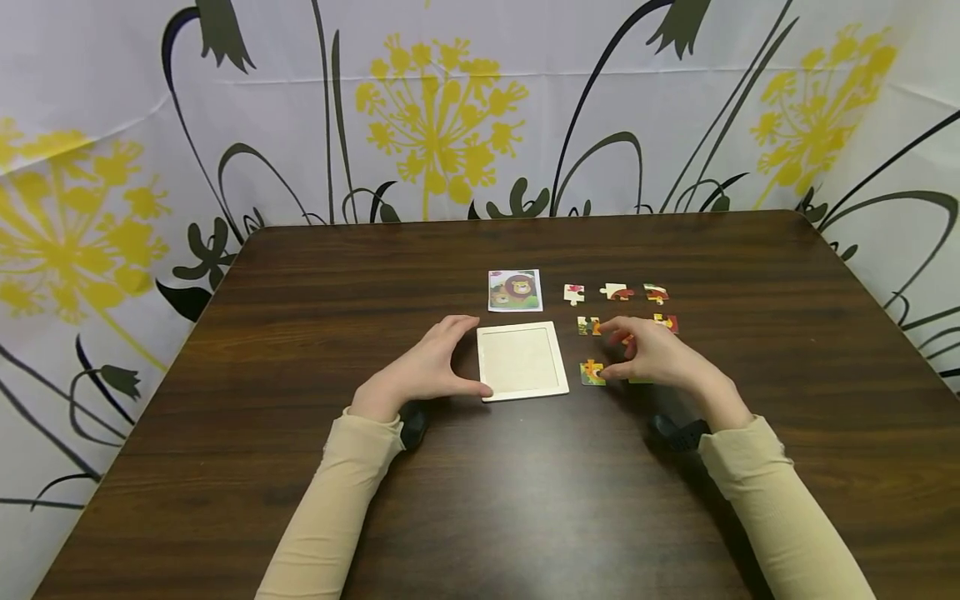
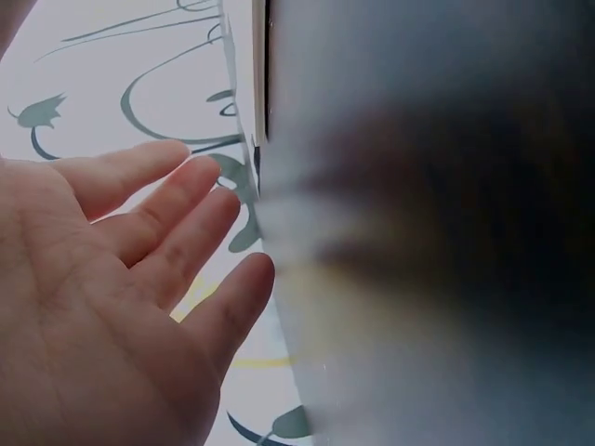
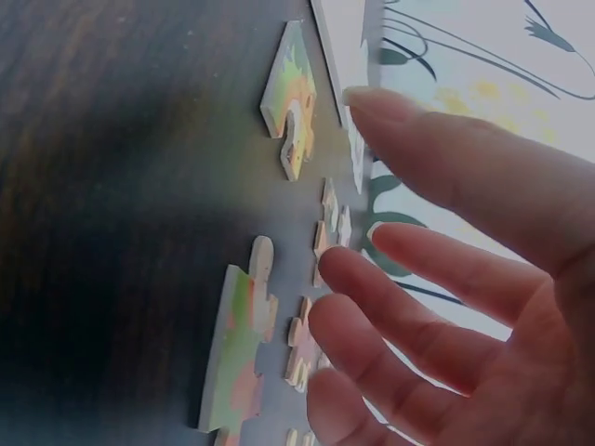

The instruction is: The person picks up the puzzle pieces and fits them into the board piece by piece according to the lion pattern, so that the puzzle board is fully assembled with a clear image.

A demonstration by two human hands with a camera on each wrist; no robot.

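A pale square puzzle tray (image 1: 560, 367) lies bare on the table. My left hand (image 1: 416, 371) is at its left side, thumb tip at the near-left corner and fingers spread toward the far-left corner. In the left wrist view the palm and relaxed fingers (image 2: 223, 311) show. My right hand (image 1: 663, 358) hovers with loosely bent, parted fingers over several puzzle pieces, partly hiding some. A yellow-green corner piece (image 1: 592, 372) lies by its thumb. The right wrist view shows nothing between the fingers, with a green-and-red piece (image 3: 240, 348) below on the table.
A picture card with a lion (image 1: 515, 291) lies behind the tray. Other pieces lie in loose rows at the right, among them a white one with pink (image 1: 573, 293) and a red-and-white one (image 1: 617, 292). A flower-print cloth (image 1: 465, 100) hangs behind the brown table (image 1: 465, 500).
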